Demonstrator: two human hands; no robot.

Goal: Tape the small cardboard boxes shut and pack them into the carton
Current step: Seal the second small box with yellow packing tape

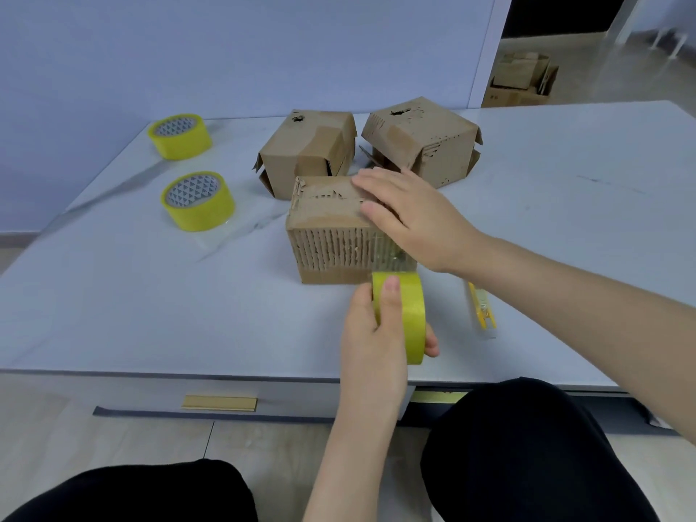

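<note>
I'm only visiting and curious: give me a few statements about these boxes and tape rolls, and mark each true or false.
1. The left hand grips a roll of yellow tape. True.
2. The right hand rests on the nearest box. True.
3. There is only one cardboard box. False: there are three, with a left back box and a right back box behind the nearest one.
4. The spare rolls lie right of the boxes. False: the far spare roll and the near spare roll lie to their left.
</note>
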